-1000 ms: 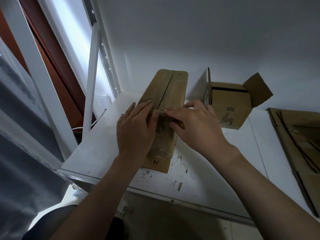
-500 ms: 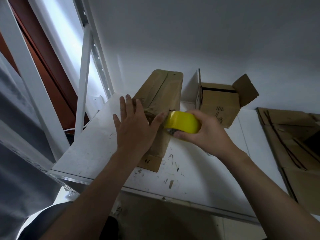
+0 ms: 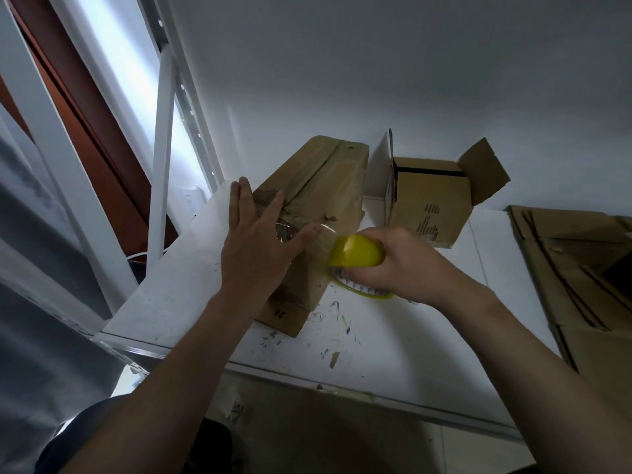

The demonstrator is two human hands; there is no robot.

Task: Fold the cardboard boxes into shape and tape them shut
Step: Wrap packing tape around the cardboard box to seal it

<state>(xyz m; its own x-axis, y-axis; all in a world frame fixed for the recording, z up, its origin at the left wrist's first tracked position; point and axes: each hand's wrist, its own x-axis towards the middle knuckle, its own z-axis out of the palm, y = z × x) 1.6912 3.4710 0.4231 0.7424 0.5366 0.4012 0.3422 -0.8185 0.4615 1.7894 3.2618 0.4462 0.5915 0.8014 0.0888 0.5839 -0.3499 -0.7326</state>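
The long cardboard box (image 3: pixel 321 186) lies on the white table (image 3: pixel 393 343) just left of centre in my view, its length running from 7 o'clock up to 1 o'clock. My left hand (image 3: pixel 254 254) rests flat on it, fingers straight, thumb pressing a glossy strip of tape (image 3: pixel 285 230) across the top. My right hand (image 3: pixel 407 265) is clenched round the yellow tape dispenser (image 3: pixel 357 252), just beside the box's right side at its 3 o'clock, toothed edge low near the table. I judge the step to be carrying the strip over the edge and down that side. To do it well I'd press the thumb firmly on the laid tape, draw the dispenser taut toward 5 o'clock so no slack wrinkles, then tilt the teeth in for a clean cut. An open box (image 3: pixel 427 203) stands at 2 o'clock, and flat cardboard (image 3: pixel 574 268) lies far out at 3 o'clock.
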